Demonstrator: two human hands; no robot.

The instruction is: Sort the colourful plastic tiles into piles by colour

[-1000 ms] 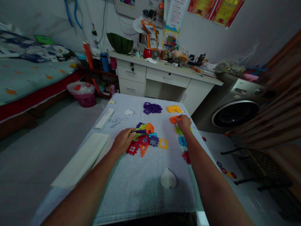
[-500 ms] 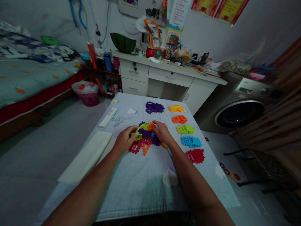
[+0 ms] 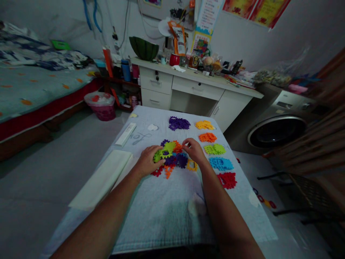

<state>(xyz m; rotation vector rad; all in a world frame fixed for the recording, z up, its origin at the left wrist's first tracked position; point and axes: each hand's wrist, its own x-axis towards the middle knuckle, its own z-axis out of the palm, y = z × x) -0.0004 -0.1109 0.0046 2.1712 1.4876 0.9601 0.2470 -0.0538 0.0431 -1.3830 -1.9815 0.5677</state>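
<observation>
A mixed heap of toothed plastic building pieces in purple, orange and red lies mid-table. My left hand grips lime-green building pieces at the heap's left side, thumb in front and fingers behind. On the right, my right hand has its fingertips pinched at the edge of an orange building piece. A yellow square frame piece lies below that hand. How the held pieces join is too small to tell.
Sorted piles stand along the right: yellow, orange, green, blue and red. A purple pile sits at the back. At left lie a white box and folded white cloth.
Both hands have spread slightly apart. The right hand has shifted right, uncovering the yellow frame piece. The lime-green pieces have turned to face me more.
</observation>
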